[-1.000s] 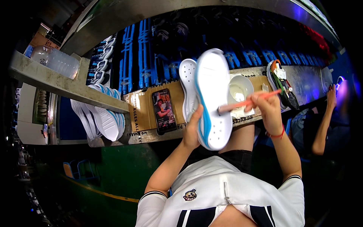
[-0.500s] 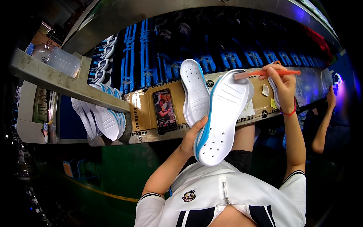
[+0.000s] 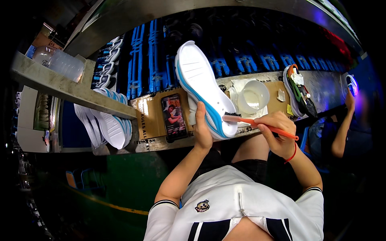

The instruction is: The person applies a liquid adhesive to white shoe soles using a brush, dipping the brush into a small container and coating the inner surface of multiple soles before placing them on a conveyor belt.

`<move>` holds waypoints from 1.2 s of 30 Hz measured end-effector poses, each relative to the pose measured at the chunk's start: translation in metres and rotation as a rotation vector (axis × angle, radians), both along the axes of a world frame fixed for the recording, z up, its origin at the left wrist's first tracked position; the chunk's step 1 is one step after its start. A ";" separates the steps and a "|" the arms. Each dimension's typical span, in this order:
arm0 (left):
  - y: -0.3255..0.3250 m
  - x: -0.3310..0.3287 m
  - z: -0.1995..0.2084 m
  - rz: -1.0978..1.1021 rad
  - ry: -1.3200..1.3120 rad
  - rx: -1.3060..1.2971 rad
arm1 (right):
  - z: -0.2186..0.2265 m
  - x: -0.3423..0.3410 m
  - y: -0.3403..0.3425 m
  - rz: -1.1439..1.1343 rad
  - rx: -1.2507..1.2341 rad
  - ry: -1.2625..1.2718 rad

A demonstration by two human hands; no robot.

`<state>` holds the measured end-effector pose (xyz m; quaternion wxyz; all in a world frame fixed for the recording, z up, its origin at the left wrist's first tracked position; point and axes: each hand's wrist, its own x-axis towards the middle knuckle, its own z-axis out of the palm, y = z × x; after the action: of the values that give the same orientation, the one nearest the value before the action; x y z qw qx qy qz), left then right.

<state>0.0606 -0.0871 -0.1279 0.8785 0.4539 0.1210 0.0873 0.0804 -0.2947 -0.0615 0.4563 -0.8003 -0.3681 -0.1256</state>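
Note:
My left hand (image 3: 203, 130) grips a white shoe sole (image 3: 196, 70) with a blue side band, holding it slanted above the bench, heel end low. The sole's inner face is turned up and shows grooves and small holes. In my right hand (image 3: 279, 132) is a brush (image 3: 248, 120) with an orange handle and dark bristles. Its bristles touch the sole's lower right end. Just beyond the brush stands a translucent plastic bowl (image 3: 263, 98) on white paper. A second sole behind the held one is mostly hidden.
A lit phone (image 3: 174, 116) rests on cardboard (image 3: 149, 120) left of the sole. Stacked white soles (image 3: 111, 128) stand farther left, under a metal beam (image 3: 76, 90). A multicoloured shoe (image 3: 299, 91) lies at right, near another person's arm (image 3: 346, 120). Blue racks (image 3: 219, 66) line the back.
The sole has swung up and left, uncovering the bowl and the multicoloured shoe. My right hand has brought the brush down from the sole's far end to its near end.

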 end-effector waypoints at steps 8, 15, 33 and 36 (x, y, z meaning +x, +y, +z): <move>0.003 -0.011 0.006 -0.058 0.021 -0.011 | -0.002 -0.010 -0.001 0.010 0.476 1.069; 0.018 -0.044 0.011 -0.497 0.255 -0.378 | -0.009 0.048 -0.013 -0.012 0.477 0.861; 0.011 -0.032 0.020 -0.444 0.064 -0.175 | -0.020 0.022 -0.009 -0.088 0.269 0.364; 0.009 -0.021 -0.003 -0.254 0.039 -0.032 | -0.016 0.002 0.001 -0.060 0.141 0.103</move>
<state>0.0396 -0.0784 -0.1310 0.8871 0.4530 0.0808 -0.0356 0.0827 -0.2938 -0.0778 0.5259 -0.7823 -0.3101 -0.1236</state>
